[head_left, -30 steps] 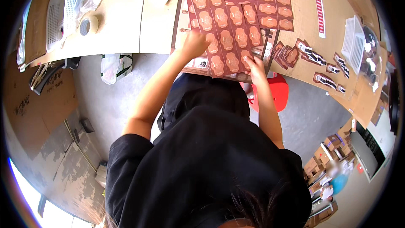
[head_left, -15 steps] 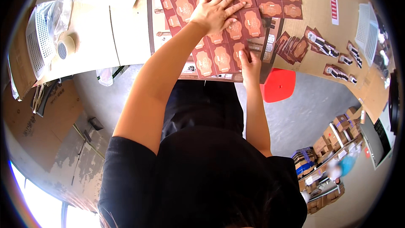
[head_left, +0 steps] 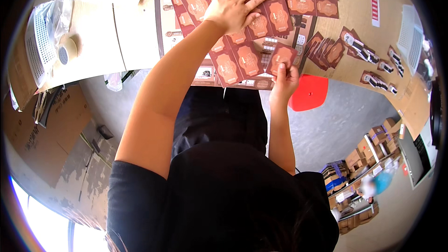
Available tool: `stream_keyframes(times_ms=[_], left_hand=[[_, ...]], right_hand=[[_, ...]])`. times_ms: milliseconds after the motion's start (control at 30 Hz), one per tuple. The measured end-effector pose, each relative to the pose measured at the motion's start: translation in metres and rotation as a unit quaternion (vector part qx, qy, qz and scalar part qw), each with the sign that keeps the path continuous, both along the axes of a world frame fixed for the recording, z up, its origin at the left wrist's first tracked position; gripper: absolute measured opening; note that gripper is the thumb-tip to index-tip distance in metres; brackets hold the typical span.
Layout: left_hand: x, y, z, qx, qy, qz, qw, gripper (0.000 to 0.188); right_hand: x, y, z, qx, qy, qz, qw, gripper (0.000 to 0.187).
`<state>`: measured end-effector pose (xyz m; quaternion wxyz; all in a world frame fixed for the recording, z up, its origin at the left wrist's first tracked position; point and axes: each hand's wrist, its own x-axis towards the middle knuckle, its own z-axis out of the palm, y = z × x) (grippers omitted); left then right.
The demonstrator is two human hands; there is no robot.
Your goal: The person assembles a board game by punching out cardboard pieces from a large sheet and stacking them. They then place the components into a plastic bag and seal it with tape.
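My left hand (head_left: 232, 10) lies flat with fingers spread on a dark red sheet of printed cards (head_left: 227, 66), pressing it to the table. Between thumb and fingers, my right hand (head_left: 285, 83) pinches a single dark red card (head_left: 283, 56) with a pale orange label shape. That card is apart from the sheet, just right of its lower edge. Beneath lies a brown printed board (head_left: 204, 73), partly covered by the sheets. Another sheet of the same cards (head_left: 301, 4) lies at the far right of my left hand.
Loose dark red cards (head_left: 334, 52) lie fanned on the right, near cards with small black-and-white pieces (head_left: 359, 46). White baskets stand at the left (head_left: 39, 42) and right (head_left: 410, 39). A tape roll (head_left: 67, 51) sits at left; a red stool (head_left: 309, 93) is below the edge.
My right hand has drawn one card off the sheet's lower right corner and shifted it slightly right. The left hand stays flat on the sheet; the whole view has shifted slightly.
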<state>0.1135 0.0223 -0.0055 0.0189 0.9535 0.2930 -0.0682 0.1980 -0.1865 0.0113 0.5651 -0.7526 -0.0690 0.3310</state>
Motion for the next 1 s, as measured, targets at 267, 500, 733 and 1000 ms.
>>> stream_keyframes(times_ms=[267, 500, 733, 1000], left_hand=[[0.001, -0.002, 0.004, -0.003, 0.025, 0.003, 1.000, 0.050], [0.002, -0.001, 0.006, 0.012, 0.026, -0.001, 1.000, 0.050], [-0.003, 0.001, -0.010, -0.007, -0.062, -0.010, 0.998, 0.049], [-0.003, 0.001, -0.011, -0.015, -0.077, -0.004, 0.997, 0.049]], right_hand=[[0.027, -0.025, 0.008, -0.014, 0.022, 0.035, 0.999, 0.017], [-0.002, 0.009, 0.003, -0.130, -0.101, 0.306, 0.938, 0.018], [-0.006, 0.036, 0.006, -0.104, 0.091, 0.297, 0.945, 0.022], [-0.026, 0.020, -0.004, -0.032, 0.146, 0.230, 0.962, 0.014]])
